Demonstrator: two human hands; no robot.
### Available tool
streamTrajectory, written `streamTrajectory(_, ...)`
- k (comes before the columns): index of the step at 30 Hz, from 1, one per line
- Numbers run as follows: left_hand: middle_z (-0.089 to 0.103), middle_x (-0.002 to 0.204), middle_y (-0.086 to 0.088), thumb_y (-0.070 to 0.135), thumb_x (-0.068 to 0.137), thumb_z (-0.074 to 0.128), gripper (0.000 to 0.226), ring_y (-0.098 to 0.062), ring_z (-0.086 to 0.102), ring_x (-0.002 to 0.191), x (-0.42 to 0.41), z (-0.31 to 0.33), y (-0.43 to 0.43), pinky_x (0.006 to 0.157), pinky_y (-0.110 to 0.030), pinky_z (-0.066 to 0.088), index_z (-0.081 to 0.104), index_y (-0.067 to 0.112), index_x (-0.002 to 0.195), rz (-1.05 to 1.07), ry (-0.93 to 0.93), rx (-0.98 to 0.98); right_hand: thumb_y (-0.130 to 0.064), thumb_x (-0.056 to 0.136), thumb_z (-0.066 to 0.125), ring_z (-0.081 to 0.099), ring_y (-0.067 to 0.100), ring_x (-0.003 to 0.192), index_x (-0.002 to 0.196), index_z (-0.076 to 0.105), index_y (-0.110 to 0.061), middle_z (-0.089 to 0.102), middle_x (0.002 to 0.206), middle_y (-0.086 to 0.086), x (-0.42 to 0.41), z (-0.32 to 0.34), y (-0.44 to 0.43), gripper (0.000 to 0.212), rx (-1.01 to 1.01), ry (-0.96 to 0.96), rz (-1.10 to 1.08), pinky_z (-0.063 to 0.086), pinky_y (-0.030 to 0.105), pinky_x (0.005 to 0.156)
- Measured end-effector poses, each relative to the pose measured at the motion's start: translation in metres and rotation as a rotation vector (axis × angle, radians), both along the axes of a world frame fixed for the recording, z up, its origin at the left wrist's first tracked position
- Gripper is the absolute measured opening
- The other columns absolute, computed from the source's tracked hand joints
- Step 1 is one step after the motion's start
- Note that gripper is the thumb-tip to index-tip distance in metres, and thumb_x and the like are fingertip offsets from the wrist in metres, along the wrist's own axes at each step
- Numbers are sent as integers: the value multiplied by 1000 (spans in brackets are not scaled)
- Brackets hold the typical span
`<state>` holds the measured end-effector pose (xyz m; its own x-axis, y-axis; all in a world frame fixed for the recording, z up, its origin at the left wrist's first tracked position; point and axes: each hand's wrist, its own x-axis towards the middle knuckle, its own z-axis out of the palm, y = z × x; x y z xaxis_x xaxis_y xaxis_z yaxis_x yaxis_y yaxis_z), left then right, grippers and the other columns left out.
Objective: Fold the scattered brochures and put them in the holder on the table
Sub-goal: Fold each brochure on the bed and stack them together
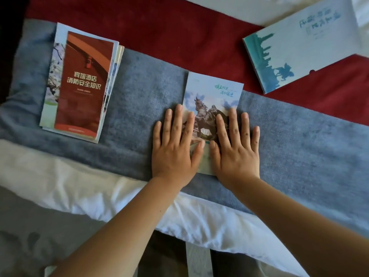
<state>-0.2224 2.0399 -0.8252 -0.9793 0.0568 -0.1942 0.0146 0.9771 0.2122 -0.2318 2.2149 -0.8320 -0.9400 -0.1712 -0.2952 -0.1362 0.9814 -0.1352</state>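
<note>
Hands first: your left hand [175, 148] and your right hand [235, 148] both lie flat, palms down and fingers spread, on the folded blue-and-white paper brochure with the horse-and-rider statue on its cover [212, 90]. Neither hand grips anything; each simply presses on the paper, the left along its left edge and the right along its right edge, your thumbs almost meeting over the lower part of the cover. That brochure sits on the grey-blue fuzzy cloth band [139, 92] that runs across the scene, its upper half showing above your fingertips.

On the same band, well to your left, a stack of folded brochures topped by a red one with white Chinese lettering [83, 84] lies squared up, with paler covers peeking out from beneath it. Beyond the band, on the dark red cloth [179, 33], a long pale brochure with a teal skyline print [299, 43] lies at an angle at the upper right, well apart from your hands. Rumpled white bedding [99, 188] borders the band's near edge.
</note>
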Motion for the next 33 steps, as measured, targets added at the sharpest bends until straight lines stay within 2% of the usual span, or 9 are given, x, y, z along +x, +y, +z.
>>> streamTrajectory(4, 19, 168, -17, 32, 107, 39, 54, -31, 19, 156, -6, 16, -6, 124, -49, 23, 38, 11, 157, 97, 9, 213, -52, 108, 15, -19, 27, 159, 167, -1, -30, -14, 174, -1, -1, 4, -18, 65, -16, -34, -21, -13, 50, 127)
streamTrajectory(7, 26, 166, -17, 7, 96, 44, 54, -33, 39, 148, -16, 36, -21, 105, -43, 50, 51, 13, 149, 149, 40, 324, -53, 107, 13, -21, 30, 158, 166, -3, -31, -16, 173, -1, -6, 4, -42, 65, -38, -46, -41, -13, 52, 127)
streamTrajectory(10, 36, 163, -13, 3, 90, 42, 52, -32, 50, 138, -28, 54, -50, 91, -43, 59, 65, 15, 135, 145, 97, 363, -54, 107, 10, -23, 32, 157, 165, -6, -32, -16, 173, -2, -14, 3, -74, 64, -74, -52, -65, -13, 56, 126)
streamTrajectory(13, 44, 158, -8, 6, 90, 32, 53, -32, 54, 131, -38, 65, -85, 91, -45, 58, 71, 12, 125, 143, 159, 353, -57, 107, 11, -26, 30, 156, 165, -9, -32, -19, 173, -2, -22, 4, -109, 66, -106, -58, -47, -13, 57, 125)
streamTrajectory(18, 47, 156, -6, 5, 91, 33, 53, -31, 54, 131, -45, 75, -145, 106, -31, 43, 69, 10, 129, 195, 249, 276, -60, 106, 12, -29, 28, 155, 164, -13, -35, -21, 172, -4, -41, 4, -171, 67, -171, -41, 49, -19, 53, 124)
streamTrajectory(21, 42, 160, -5, 11, 94, 33, 51, -32, 46, 140, -45, 73, -176, 113, -39, 42, 67, 11, 133, 241, 233, 237, -54, 108, 13, -23, 29, 157, 165, -8, -35, -14, 174, -4, -53, 3, -203, 64, -184, 9, 102, -18, 52, 124)
streamTrajectory(25, 35, 164, -4, 16, 91, 35, 55, -34, 43, 140, -47, 69, -205, 107, -45, 50, 64, 13, 138, 300, 209, 243, -50, 109, 16, -19, 29, 158, 166, -2, -34, -10, 174, -2, -65, 5, -232, 61, -195, 28, 159, -17, 52, 124)
streamTrajectory(30, 34, 164, 2, 10, 87, 33, 58, -31, 46, 133, -53, 60, -229, 96, -36, 51, 65, 15, 135, 334, 216, 213, -49, 109, 18, -17, 29, 159, 166, 5, -36, -10, 174, 2, -71, 8, -251, 60, -189, 27, 221, -20, 48, 124)
streamTrajectory(33, 28, 167, 2, -2, 89, 47, 54, -33, 39, 138, -55, 55, -238, 101, -41, 49, 65, 19, 135, 341, 132, 134, -45, 109, 25, -17, 31, 159, 167, 8, -31, -10, 174, 11, -73, 14, -255, 62, -173, 4, 241, -18, 48, 125)
